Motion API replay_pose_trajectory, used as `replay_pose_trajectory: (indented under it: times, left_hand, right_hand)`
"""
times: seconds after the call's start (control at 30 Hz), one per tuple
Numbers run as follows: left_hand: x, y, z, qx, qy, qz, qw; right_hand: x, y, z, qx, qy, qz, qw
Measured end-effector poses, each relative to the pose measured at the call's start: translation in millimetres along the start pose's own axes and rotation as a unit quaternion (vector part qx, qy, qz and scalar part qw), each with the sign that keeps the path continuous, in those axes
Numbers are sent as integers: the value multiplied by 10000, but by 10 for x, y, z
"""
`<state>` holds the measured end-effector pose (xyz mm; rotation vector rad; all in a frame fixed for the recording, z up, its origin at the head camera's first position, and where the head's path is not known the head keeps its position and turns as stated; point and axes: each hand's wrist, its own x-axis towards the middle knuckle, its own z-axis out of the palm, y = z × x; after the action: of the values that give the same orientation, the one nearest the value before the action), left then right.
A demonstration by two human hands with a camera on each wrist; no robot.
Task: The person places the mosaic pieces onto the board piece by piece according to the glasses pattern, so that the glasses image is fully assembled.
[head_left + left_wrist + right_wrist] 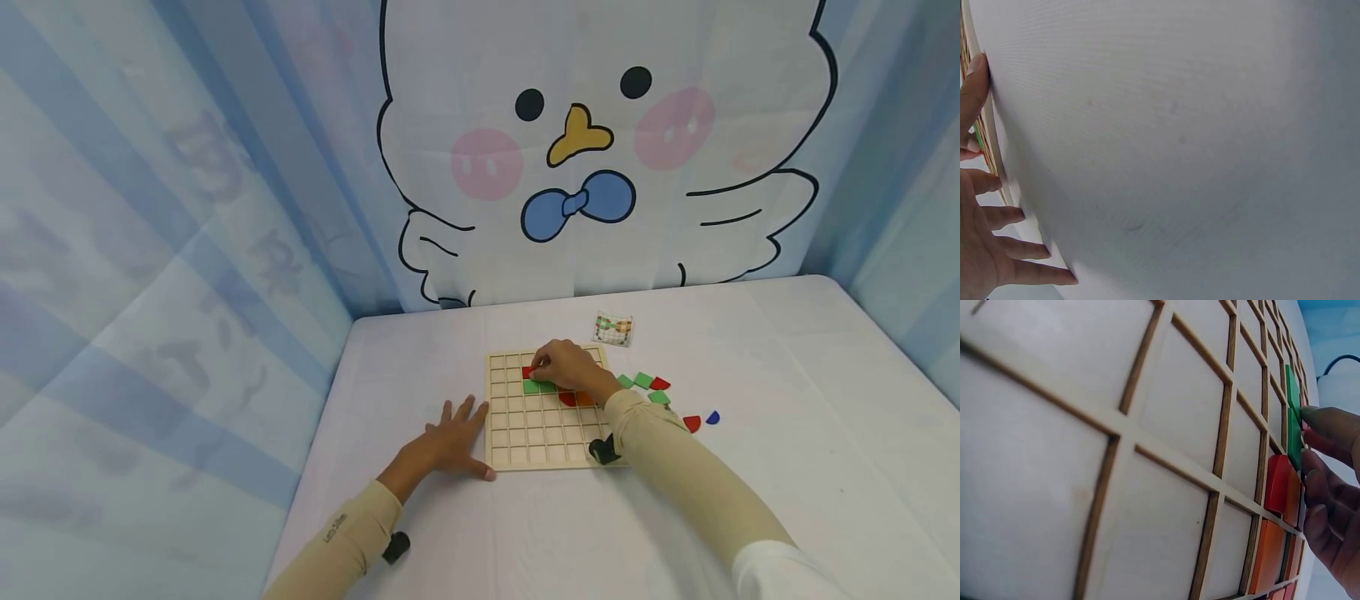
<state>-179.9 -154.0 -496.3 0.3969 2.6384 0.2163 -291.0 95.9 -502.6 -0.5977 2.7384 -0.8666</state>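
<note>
A wooden grid board [517,433] lies on the white table, with red, green and orange pieces in its upper cells. My right hand [566,365] is over those cells, its thumb and fingertips pinching a red piece [527,372] just above two green pieces [532,387]. In the right wrist view the fingers of my right hand [1335,462] are beside the green pieces [1294,439], and the red piece is mostly hidden. My left hand [453,442] lies spread at the board's left edge, thumb and index finger touching it; the left wrist view shows this hand [982,240] with straight fingers.
Loose green, red and blue pieces, among them a green one [642,380] and a blue one [713,417], lie right of the board. A small patterned card or packet [613,329] lies behind it. A curtain with a cartoon figure hangs behind the table [787,350].
</note>
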Motion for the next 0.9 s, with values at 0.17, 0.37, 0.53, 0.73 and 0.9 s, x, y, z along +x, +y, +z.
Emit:
replay_pose_trajectory:
  times: [0.17, 0.37, 0.53, 0.73, 0.9]
  left_hand:
    - [-5, 6, -11, 23, -15, -5, 10000]
    - [-13, 14, -16, 1, -28, -7, 10000]
    - [-10, 16, -11, 22, -26, -16, 10000]
    - [-14, 24, -18, 36, -20, -41, 10000]
    - [-17, 26, -17, 67, -4, -39, 10000]
  right_hand:
    - [20, 12, 25, -29, 48, 46, 10000]
    - [20, -8, 34, -27, 76, 74, 9999]
    - [17, -25, 27, -67, 94, 101, 9999]
    - [30, -25, 24, -117, 60, 196, 9997]
    - [24, -3, 33, -192, 75, 94, 9997]
